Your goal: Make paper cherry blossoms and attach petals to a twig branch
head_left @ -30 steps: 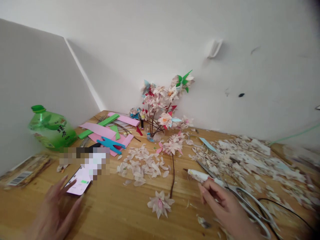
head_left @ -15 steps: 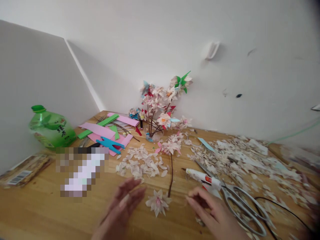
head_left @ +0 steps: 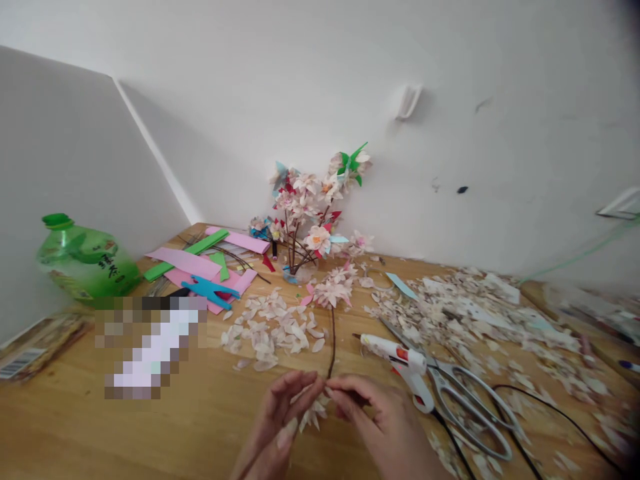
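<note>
My left hand (head_left: 280, 417) and my right hand (head_left: 370, 410) meet at the fingertips, close to the lower end of a brown stem (head_left: 333, 337). The left fingers reach out with the thumb apart from them. On the right, thumb and forefinger are pinched together; whatever is between them is too small or hidden to make out. Under the hands lies a pale flower (head_left: 314, 417) with pointed petals, partly covered. At the stem's far end is a fuller pink-white flower (head_left: 334, 288). A white glue gun (head_left: 395, 351) lies right of the stem.
Loose petals (head_left: 275, 327) lie in a pile beyond my left hand, with more scattered at right. Large scissors (head_left: 465, 407) and a black cord (head_left: 555, 407) are at right. Flowers (head_left: 305, 193) stand at the back. Coloured strips (head_left: 200, 267) and a green bottle (head_left: 87, 260) are left.
Both hands have moved inward and now touch at the fingertips over the pale flower, covering part of it. The view has shifted a little to the right.
</note>
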`<state>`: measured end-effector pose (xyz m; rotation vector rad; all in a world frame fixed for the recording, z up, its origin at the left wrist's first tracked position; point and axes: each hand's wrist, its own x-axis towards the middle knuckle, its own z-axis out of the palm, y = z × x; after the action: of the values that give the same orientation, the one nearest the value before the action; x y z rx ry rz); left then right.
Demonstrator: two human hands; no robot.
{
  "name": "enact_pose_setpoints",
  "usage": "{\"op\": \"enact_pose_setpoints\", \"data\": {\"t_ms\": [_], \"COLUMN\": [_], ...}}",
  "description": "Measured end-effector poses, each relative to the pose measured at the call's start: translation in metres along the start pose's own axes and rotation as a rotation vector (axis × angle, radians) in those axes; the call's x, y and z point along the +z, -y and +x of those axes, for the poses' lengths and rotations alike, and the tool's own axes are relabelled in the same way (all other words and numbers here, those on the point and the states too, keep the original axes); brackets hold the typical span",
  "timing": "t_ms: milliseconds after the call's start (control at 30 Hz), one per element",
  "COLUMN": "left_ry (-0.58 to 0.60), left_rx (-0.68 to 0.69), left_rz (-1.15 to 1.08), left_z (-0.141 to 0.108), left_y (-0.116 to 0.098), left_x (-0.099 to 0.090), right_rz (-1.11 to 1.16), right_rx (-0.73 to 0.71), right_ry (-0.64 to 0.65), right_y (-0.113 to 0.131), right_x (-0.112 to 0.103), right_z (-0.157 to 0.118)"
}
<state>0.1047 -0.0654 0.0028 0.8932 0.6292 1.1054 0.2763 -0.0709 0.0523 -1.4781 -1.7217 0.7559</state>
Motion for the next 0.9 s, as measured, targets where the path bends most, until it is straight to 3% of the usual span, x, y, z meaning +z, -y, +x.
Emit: {"op": "enact_pose_setpoints", "data": {"t_ms": [200, 433, 567, 733, 900], "left_ry": [0.196, 0.171, 0.14, 0.239, 0.3], "left_rx": [0.136, 0.132, 0.167, 0.231, 0.284], "left_rz": [-0.081, -0.054, 0.208, 0.485, 0.658], "left_z": [-0.002, -0.001, 0.001, 0.003, 0.003], "left_y": [0.006, 0.017, 0.025, 0.027, 0.018], "left_x": [0.011, 0.005, -0.001, -0.002, 0.002], "right_rz": [-0.261, -0.457, -0.481, -0.412, -0.422], "right_rx": [-0.196, -0.344, -0.39, -0.375, -0.42], "right_ry": [-0.096, -0.125, -0.09, -0.203, -0.197], "right_y": [-0.001, 0.005, 0.007, 0.007, 0.01], "right_x": [0.0, -0.009, -0.016, -0.024, -0.024], "right_z": [-0.005, -0.012, -0.017, -0.012, -0.005]}}
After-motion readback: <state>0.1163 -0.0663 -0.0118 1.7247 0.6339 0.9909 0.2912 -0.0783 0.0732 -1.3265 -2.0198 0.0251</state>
